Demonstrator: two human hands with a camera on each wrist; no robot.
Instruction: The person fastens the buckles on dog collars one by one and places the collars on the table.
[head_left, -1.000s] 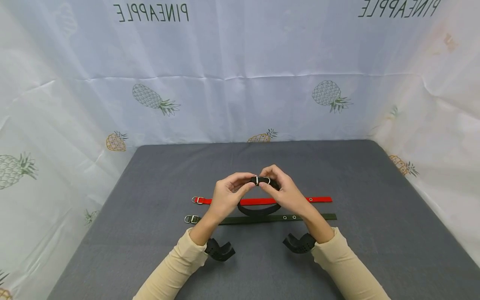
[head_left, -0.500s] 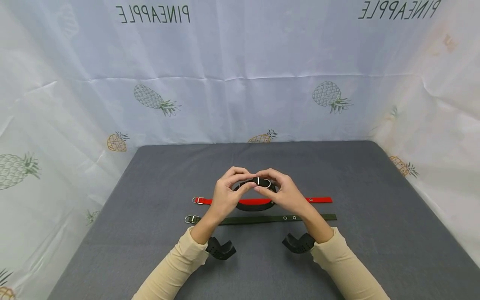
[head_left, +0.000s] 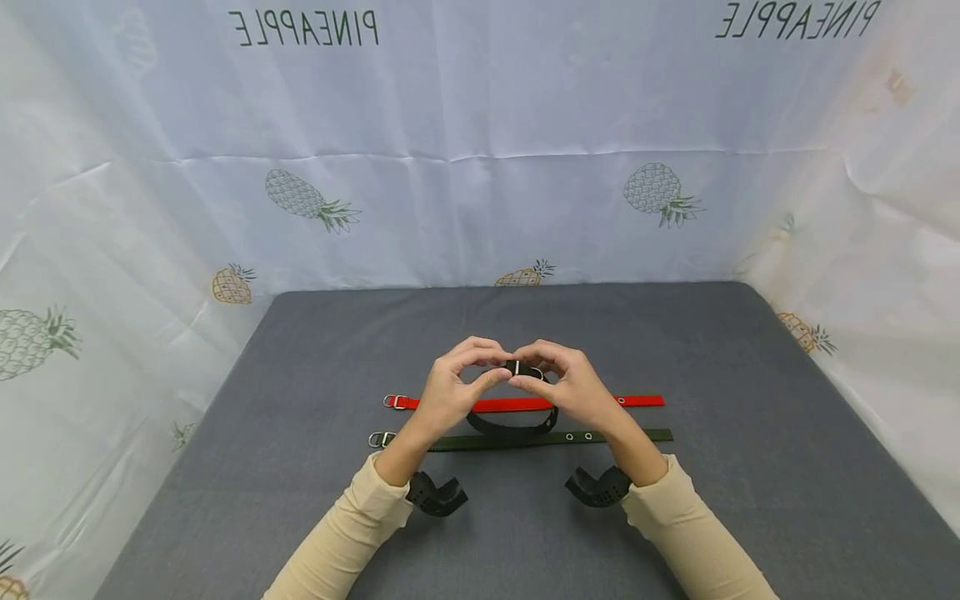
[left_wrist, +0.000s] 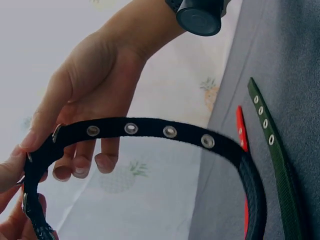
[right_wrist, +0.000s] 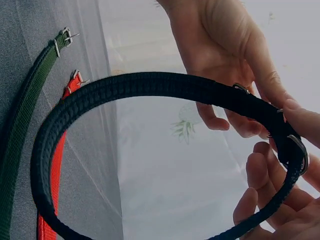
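Observation:
A black dog collar with silver eyelets is bent into a loop, held up over the table between both hands. My left hand pinches it between thumb and fingers at the metal buckle. From the other side my right hand pinches the same overlapped part, beside the D-ring. In the left wrist view the eyelets run along the collar's upper arc; a padded stretch shows in the right wrist view. The lower part of the loop hangs free.
Behind the raised loop, a red collar lies straight on the grey table. A green collar lies parallel, closer to me, both with buckles at left. A pineapple-print curtain surrounds the table.
The loop rises slightly out of its lower hang, then drops again, its bottom now overlapping the green collar in the head view. Both hands keep pinching at the buckle, fingers shifting slightly.

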